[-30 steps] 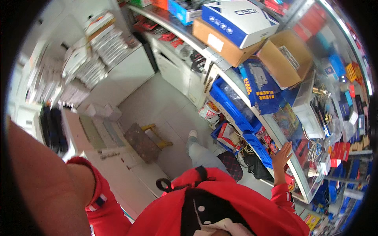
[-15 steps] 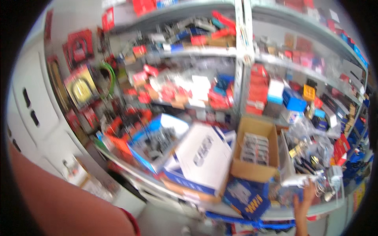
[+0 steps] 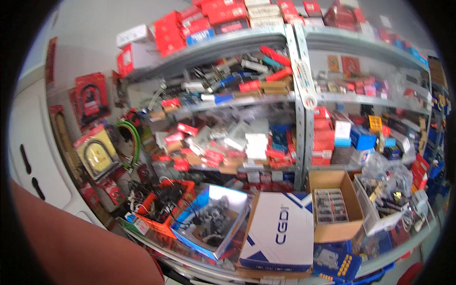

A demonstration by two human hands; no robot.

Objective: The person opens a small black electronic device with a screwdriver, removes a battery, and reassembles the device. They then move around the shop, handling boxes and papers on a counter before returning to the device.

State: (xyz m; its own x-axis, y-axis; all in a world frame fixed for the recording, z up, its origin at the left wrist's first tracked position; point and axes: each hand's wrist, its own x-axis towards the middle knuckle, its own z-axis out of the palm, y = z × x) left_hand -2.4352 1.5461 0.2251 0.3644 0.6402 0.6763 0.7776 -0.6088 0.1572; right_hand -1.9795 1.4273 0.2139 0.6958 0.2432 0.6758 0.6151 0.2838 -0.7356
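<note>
5 containers are standing along the counter (image 3: 401, 251), described from left to right. An orange tray (image 3: 164, 229) is holding a tangle of black cables (image 3: 166, 197). Just beside it, an open blue box (image 3: 194, 244) is holding dark grey parts (image 3: 216, 218), too blurred to identify. A white-and-blue box (image 3: 278, 232) is lying with its lid closed, hiding its contents. Next to it, an open cardboard box (image 3: 338, 231) is holding small flat packages (image 3: 330, 206) in a stack. A white bin (image 3: 387, 222) is holding slim items and clear plastic bags (image 3: 389, 171). A flat blue package (image 3: 335, 263) is lying in front of the cardboard box. The left forearm (image 3: 76, 237) is crossing the lower left, close to the camera, its red cuff (image 3: 158, 273) showing at the lower edge and its bare part running up to the left rim. The left hand and the right hand are both lying outside the view; whether either is opening, closing or gripping anything cannot be told.
</note>
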